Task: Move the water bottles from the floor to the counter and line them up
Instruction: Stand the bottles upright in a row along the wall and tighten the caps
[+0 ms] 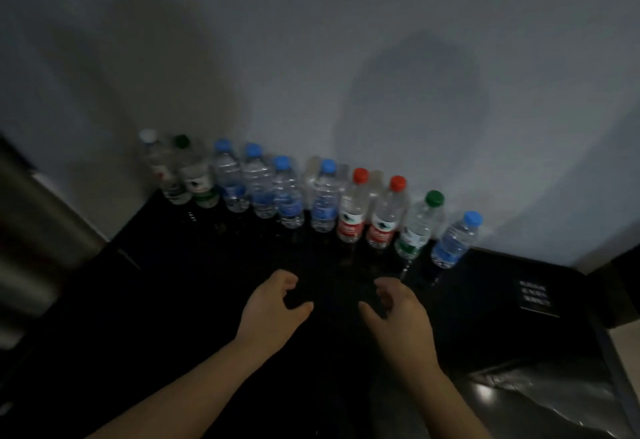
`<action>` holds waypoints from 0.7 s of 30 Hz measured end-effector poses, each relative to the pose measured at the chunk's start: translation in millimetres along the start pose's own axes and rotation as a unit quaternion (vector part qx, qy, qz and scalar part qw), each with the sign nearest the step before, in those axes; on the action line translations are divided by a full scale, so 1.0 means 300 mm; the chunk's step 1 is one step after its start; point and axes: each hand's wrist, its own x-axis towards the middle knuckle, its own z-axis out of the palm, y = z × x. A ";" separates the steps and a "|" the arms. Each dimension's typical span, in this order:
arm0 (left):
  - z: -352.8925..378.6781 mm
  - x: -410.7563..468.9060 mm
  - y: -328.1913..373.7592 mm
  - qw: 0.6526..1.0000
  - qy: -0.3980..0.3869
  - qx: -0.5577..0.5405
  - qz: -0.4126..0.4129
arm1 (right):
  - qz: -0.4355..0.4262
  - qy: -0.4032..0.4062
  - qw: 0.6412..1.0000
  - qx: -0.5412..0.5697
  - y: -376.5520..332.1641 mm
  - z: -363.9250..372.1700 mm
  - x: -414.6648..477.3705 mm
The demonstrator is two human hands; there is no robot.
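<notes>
Several clear water bottles stand upright in a row along the back of the black counter (207, 282), against the wall. From the left: a white-capped bottle (157, 165), a green-capped bottle (197, 175), several blue-capped bottles (287, 192), two red-capped bottles (353, 206), another green-capped bottle (419, 227) and a blue-capped bottle (457, 241) at the right end. My left hand (273, 310) and my right hand (398, 314) hover over the counter in front of the row, fingers curled apart and holding nothing, clear of the bottles.
A black box-like surface with a white printed label (533, 296) sits at the right. Crumpled shiny black plastic (554, 400) lies at the lower right. A metallic appliance side (34, 217) rises at the left edge. The grey wall (346, 57) backs the counter.
</notes>
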 end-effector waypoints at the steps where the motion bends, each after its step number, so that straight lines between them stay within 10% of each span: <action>1: -0.074 -0.014 -0.037 1.000 0.011 -0.004 -0.002 | -0.020 -0.007 1.000 -0.002 -0.059 0.040 -0.010; 21: -0.838 -0.163 -0.624 0.973 0.181 -0.138 -0.035 | -0.188 -0.181 0.965 0.003 -0.851 0.521 0.010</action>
